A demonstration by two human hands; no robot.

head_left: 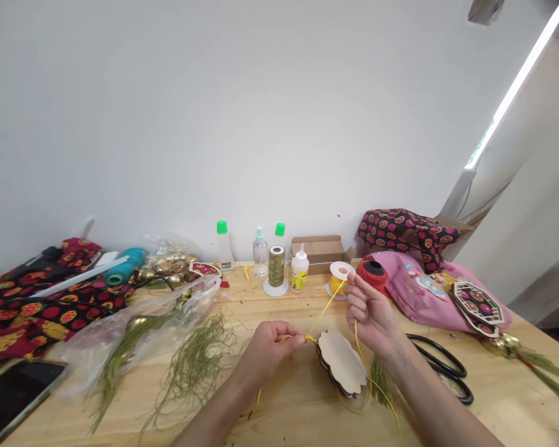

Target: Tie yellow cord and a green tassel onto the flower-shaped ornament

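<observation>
My left hand (277,341) pinches a yellow cord close to a small knot (311,338) at the edge of a scalloped wooden ornament (342,363). Higher up and to the right, my right hand (369,310) grips another stretch of the yellow cord (326,307), which runs taut and slanting from the knot to its fingertips. The loose end hangs below the right hand and curls past the ornament. The ornament is tilted, with its pale, plain face upward and dark layers along its rim. Olive tassel threads (382,382) lie beside it, partly behind the right forearm.
Black-handled scissors (440,363) lie right of my right forearm. Behind are a yellow cord spool (338,285), red thread (372,273), a glue bottle (299,270) and an olive thread cone (276,267). Loose olive threads (195,357), a plastic bag (107,347) and a phone (18,397) are at left.
</observation>
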